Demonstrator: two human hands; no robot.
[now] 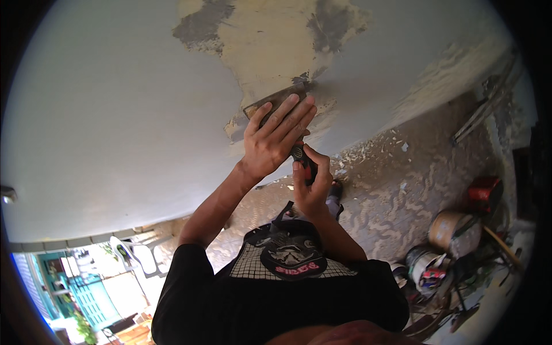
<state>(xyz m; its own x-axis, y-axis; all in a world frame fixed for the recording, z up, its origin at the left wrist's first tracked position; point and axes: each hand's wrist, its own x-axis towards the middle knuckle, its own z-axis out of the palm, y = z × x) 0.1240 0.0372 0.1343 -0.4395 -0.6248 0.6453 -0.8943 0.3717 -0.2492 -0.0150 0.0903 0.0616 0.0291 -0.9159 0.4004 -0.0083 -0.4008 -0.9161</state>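
Observation:
A wide putty knife with a black and red handle lies with its blade against the wall. My right hand is closed round the handle. Laid over the blade is my left hand, its fingers stretched out and slightly apart, partly covering the metal. The blade's long edge is tilted, higher at its right end. Beyond it, a rough cream-yellow patch spreads up the pale wall, with grey areas along its sides. A bit of the same yellow shows beside the blade's left end.
Pale flakes litter the patterned floor along the wall's foot. At the right stand a red can, a brown tub and a white bucket with things in it. A white chair is at lower left.

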